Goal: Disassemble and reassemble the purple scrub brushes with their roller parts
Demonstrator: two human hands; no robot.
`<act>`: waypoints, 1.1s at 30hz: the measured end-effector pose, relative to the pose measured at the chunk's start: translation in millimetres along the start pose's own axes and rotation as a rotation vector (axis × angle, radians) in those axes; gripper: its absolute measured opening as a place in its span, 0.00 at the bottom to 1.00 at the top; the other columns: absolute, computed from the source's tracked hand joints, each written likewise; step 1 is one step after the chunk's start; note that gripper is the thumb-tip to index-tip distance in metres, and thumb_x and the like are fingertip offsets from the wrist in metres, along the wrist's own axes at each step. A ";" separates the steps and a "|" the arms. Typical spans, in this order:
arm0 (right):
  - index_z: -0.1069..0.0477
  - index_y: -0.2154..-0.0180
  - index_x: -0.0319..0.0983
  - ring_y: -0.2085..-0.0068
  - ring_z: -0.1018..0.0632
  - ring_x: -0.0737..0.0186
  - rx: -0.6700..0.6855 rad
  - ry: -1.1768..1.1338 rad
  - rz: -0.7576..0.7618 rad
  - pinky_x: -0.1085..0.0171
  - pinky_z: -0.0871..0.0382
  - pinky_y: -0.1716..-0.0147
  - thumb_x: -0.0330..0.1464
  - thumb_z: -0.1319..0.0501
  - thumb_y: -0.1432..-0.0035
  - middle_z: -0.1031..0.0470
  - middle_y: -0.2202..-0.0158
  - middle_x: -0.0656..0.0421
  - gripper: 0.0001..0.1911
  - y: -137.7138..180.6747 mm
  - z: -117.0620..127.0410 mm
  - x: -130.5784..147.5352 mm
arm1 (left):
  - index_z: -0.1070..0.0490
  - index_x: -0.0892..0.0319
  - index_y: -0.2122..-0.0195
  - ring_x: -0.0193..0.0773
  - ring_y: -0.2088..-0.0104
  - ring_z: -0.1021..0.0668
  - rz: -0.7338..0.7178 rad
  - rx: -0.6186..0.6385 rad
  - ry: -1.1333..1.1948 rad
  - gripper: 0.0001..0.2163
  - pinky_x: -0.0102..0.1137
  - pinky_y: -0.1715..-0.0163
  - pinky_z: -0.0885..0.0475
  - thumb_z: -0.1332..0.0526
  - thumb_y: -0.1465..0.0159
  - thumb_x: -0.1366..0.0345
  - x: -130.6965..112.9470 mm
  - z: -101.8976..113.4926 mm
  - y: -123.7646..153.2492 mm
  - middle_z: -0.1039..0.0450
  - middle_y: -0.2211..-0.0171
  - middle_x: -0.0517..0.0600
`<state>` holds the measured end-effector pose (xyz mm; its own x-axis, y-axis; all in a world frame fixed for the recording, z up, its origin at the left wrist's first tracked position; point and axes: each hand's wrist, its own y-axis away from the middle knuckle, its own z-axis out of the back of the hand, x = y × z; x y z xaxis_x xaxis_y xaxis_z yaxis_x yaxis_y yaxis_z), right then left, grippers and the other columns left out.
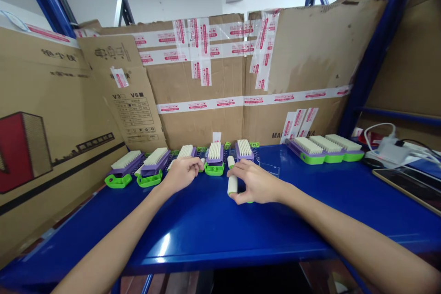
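My left hand [183,173] is closed, its fingers curled together in front of a purple brush with cream bristles [186,150]. A small pale piece [202,162] shows by its fingertips; what the fingers hold, if anything, is hidden. My right hand [257,182] grips a cream, rounded, roller-like piece [233,185] with a green edge, thumb at its near end and fingers at its far end. Another short cream piece [230,161] is just beyond those fingers. Between the hands sits a purple brush [214,151] with a green handle part [214,169]. One more brush [244,148] stands behind my right hand.
Two brushes with green handles, one at the far left [125,161] and one beside it [155,158], stand on the blue table [193,234]. Several green-based brushes [327,146] sit at right. A phone [409,188], charger and cables lie beyond. Taped cardboard [206,124] walls the back.
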<state>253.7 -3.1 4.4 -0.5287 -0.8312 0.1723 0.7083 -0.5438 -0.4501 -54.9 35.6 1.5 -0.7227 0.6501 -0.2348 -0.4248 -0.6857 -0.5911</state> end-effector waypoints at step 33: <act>0.34 0.68 0.41 0.66 0.31 0.58 -0.202 0.001 -0.007 0.60 0.41 0.61 0.55 0.54 0.21 0.29 0.69 0.57 0.31 -2.4 11.5 -18.2 | 0.20 0.55 0.68 0.35 0.73 0.21 -0.004 0.009 -0.008 0.19 0.28 0.67 0.29 0.46 0.44 0.83 -0.4 0.2 -0.4 0.23 0.77 0.42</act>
<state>267.1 12.0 12.4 -0.5342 -0.8270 0.1750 0.5960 -0.5153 -0.6158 -54.5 35.5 2.0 -0.7256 0.6499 -0.2260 -0.4324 -0.6862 -0.5849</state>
